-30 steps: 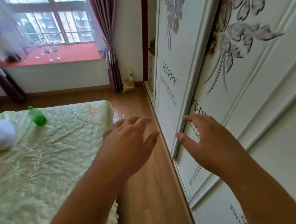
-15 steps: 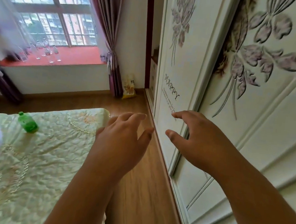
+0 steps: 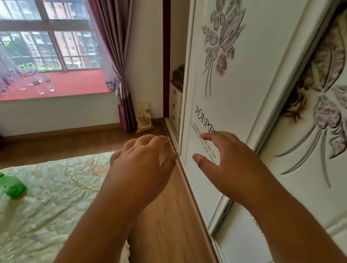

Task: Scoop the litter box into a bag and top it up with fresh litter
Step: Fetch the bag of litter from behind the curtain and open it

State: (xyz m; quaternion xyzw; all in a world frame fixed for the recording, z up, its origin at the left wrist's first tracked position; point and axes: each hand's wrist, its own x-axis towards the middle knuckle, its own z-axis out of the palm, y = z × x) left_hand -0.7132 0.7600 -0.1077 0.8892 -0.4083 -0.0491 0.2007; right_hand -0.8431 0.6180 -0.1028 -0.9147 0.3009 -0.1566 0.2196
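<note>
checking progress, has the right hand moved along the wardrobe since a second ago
Yes. The right hand has gone forward along the wardrobe door, from the panel seam to the printed lettering.

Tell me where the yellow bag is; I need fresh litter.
The yellow bag stands on the floor in the far corner, between the tied curtain and the wardrobe.
</note>
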